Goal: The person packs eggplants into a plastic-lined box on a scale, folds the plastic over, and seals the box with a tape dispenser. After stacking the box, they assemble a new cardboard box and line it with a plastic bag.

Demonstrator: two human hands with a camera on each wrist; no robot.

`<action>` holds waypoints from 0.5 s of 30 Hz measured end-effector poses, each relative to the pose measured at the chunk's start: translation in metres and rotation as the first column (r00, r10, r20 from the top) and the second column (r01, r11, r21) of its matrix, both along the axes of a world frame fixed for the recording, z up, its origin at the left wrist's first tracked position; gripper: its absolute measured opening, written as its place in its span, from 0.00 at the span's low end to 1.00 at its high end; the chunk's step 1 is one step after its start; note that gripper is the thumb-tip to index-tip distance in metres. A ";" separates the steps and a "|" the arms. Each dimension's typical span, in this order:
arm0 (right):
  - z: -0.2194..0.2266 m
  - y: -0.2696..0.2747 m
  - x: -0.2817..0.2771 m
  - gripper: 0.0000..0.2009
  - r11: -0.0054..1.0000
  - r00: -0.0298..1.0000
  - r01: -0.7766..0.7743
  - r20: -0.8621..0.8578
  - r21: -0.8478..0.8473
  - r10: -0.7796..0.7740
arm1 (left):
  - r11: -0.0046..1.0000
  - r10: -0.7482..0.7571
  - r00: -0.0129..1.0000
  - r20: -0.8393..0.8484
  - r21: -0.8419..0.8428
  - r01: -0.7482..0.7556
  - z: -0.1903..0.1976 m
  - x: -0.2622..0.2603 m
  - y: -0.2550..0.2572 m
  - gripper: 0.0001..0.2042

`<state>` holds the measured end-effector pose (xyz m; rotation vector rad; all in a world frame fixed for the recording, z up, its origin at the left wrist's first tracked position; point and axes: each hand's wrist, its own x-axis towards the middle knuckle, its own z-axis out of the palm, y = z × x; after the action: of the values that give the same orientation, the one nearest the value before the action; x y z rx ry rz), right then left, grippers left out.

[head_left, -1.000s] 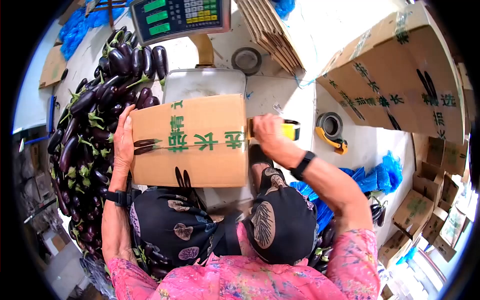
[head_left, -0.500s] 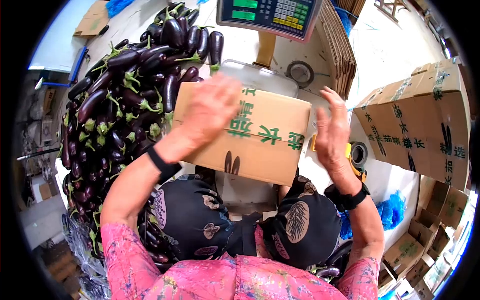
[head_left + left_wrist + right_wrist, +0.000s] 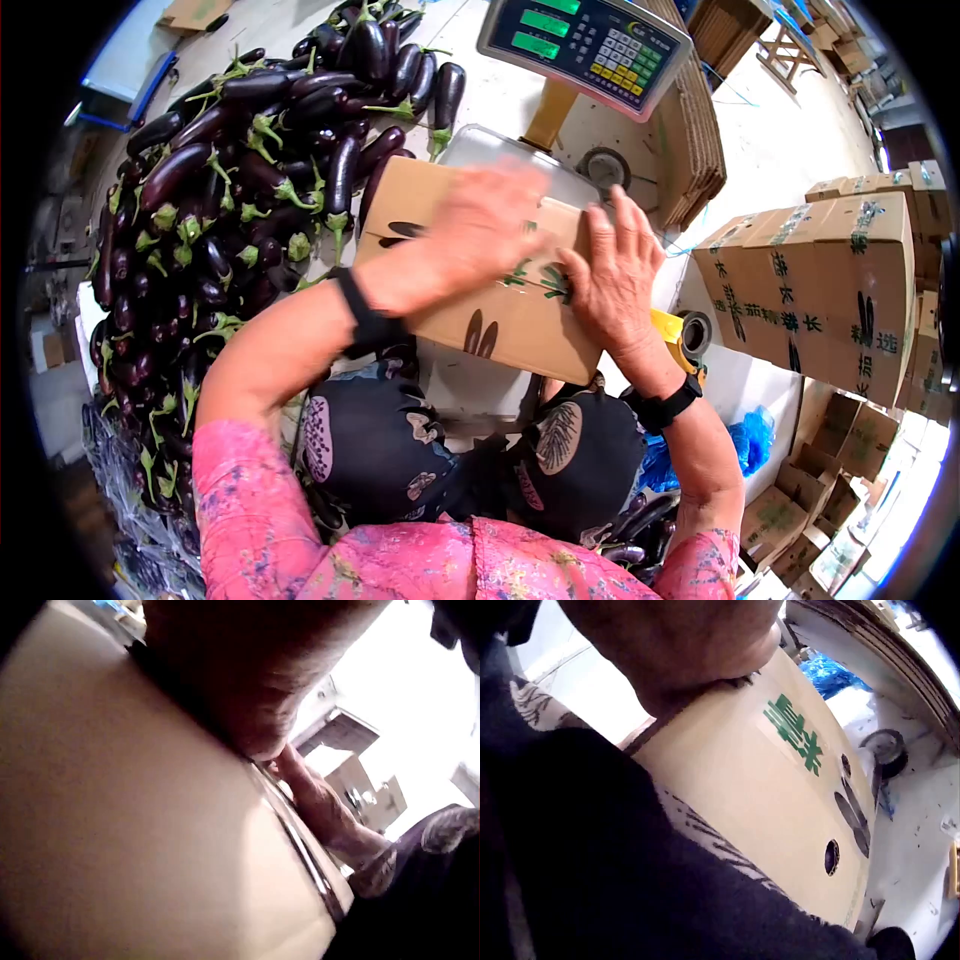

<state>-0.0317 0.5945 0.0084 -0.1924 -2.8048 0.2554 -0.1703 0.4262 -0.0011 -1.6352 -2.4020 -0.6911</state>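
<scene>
A taped cardboard box (image 3: 535,345) with green lettering and printed eggplants lies in front of the person, tilted a little in the head view. The left hand (image 3: 490,220), blurred by motion, is spread over the middle of its top. At its right edge the right hand (image 3: 620,275) rests with fingers extended and thumb apart. Neither hand grips a tool. In the right wrist view, the box's end (image 3: 757,817) shows round holes beneath the right hand (image 3: 697,652). Just right of the box, a yellow tape dispenser (image 3: 668,326) is partly covered by the right wrist.
A large heap of eggplants (image 3: 260,170) covers the left side. Behind the box stand a scale display (image 3: 590,50) and its metal platform (image 3: 480,150). Flattened cartons (image 3: 690,140) lean beside a tape roll (image 3: 605,167). Another carton (image 3: 810,290) stands at the right.
The right hand has let go of the tape dispenser and come onto the box's right edge. The left hand has moved from the box's left side across its top.
</scene>
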 end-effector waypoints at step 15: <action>-0.005 -0.010 -0.009 0.32 0.977 0.999 0.037 -0.013 -0.209 -0.041 | 0.840 -0.305 -0.004 0.952 0.267 -0.472 -0.048 -0.057 -0.109 0.31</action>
<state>-0.0410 0.5848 0.0034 -0.2914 -2.7510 0.5396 -0.2275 0.3175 -0.0487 -0.4909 -2.2540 -3.0925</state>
